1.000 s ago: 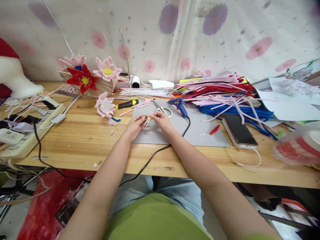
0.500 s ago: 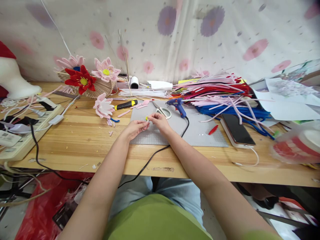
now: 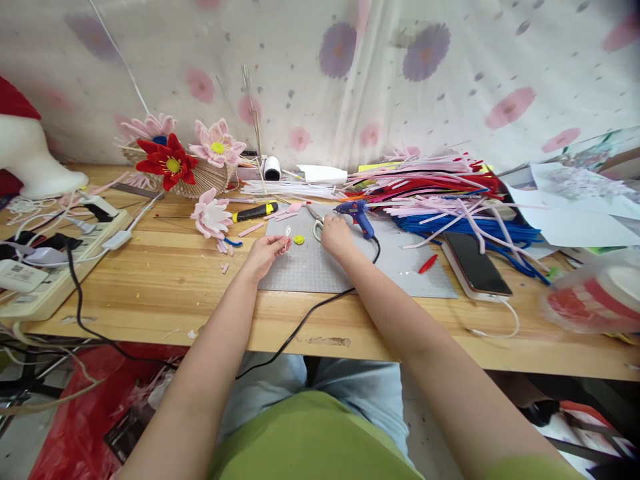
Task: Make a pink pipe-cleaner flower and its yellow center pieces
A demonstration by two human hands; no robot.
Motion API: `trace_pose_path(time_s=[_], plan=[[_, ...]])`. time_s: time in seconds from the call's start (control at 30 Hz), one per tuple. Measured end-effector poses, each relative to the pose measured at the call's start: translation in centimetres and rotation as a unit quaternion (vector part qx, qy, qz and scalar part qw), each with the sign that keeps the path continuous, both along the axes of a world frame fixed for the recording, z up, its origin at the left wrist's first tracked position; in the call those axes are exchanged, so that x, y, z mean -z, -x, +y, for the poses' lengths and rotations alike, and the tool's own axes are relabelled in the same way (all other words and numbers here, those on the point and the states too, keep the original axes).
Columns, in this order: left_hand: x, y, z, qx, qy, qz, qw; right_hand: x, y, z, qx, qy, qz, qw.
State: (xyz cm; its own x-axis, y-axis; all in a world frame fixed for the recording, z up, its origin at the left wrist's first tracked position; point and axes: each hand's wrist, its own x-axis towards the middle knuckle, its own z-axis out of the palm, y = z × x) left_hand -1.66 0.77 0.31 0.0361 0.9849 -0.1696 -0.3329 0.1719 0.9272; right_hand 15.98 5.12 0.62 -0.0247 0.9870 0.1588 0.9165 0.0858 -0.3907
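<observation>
Item: grey mat (image 3: 400,267), landmark. Left hand (image 3: 264,252), at its near-left edge, pinched a small pink looped petal (image 3: 287,235). Right hand (image 3: 336,235), on its far part, lay curled over scissors (image 3: 317,225); grip unclear. Yellow centre (image 3: 299,239) between them. Step judged: reaching for scissors; lifting them calls for finding the handles.

1. I see a long wooden table (image 3: 165,267) with a pale plank top, standing against a flowered curtain.
2. A grey rectangular cutting mat (image 3: 395,263) lies on the middle of the table.
3. On the mat I see a small yellow round piece (image 3: 299,239), a blue glue gun (image 3: 356,213) with a black cable, and a small red strip (image 3: 429,263).
4. Left of the mat lie a pink pipe-cleaner flower (image 3: 211,217) and a yellow-and-black utility knife (image 3: 256,211).
5. A white power strip (image 3: 47,267) with plugs lies at the left end.
6. Right of the mat lies a dark smartphone (image 3: 475,262), beside a big heap of pink, red and blue pipe cleaners (image 3: 440,193).
</observation>
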Motion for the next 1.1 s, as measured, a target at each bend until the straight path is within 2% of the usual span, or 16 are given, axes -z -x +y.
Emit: trace_pose_path(time_s=[0.17, 0.27, 0.37, 0.43, 0.53, 0.63, 0.77, 0.93, 1.1], plan=[[0.6, 1.2, 1.0, -0.034, -0.018, -0.007, 0.999, 0.6, 0.1, 1.7, 0.005, -0.013, 0.012, 1.000], [0.9, 1.7, 1.6, -0.052, -0.024, -0.014, 0.998, 0.7, -0.9, 2.1, -0.012, -0.019, 0.089, 0.996], [1.0, 2.0, 1.8, -0.056, -0.017, -0.027, 0.998, 0.7, -2.2, 1.3, -0.026, 0.032, 0.221, 0.974], [1.0, 2.1, 1.7, -0.054, -0.016, -0.031, 0.998, 0.5, -2.8, 0.3, -0.070, 0.094, 0.341, 0.933], [1.0, 2.3, 1.7, -0.053, -0.021, -0.027, 0.998, -0.1, -2.9, -1.2, -0.143, 0.183, 0.479, 0.846], [1.2, 2.6, 1.7, -0.061, -0.033, -0.014, 0.997, -0.8, -2.6, -2.2, -0.176, 0.249, 0.544, 0.782], [1.4, 2.9, 1.7, -0.061, -0.046, 0.003, 0.997, -0.8, -2.0, -3.0, -0.252, 0.360, 0.550, 0.710], [1.4, 2.8, 1.7, -0.060, -0.044, 0.006, 0.997, -0.1, -1.2, -3.4, -0.299, 0.452, 0.518, 0.662], [1.3, 2.8, 1.7, -0.058, -0.039, 0.001, 0.998, 0.3, -1.1, -3.2, -0.320, 0.476, 0.525, 0.629]])
